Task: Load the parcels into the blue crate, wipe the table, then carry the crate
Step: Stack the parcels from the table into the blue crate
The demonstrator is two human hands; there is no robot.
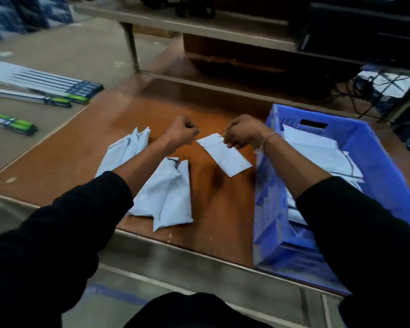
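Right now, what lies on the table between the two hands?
In the head view, a small white flat parcel, pinched at its top edge by the right hand; the left hand is a fist just beside it.

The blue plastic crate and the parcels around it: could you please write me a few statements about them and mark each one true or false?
1. The blue plastic crate already holds white parcels. True.
2. The right hand pinches a small flat white parcel by its edge. True.
3. The left hand holds a cloth. False: its fingers are curled and no cloth shows.
4. The brown wooden table has no parcels left on it. False: white plastic-wrapped parcels lie by the left forearm.
5. The crate sits at the table's left end. False: it is on the right.
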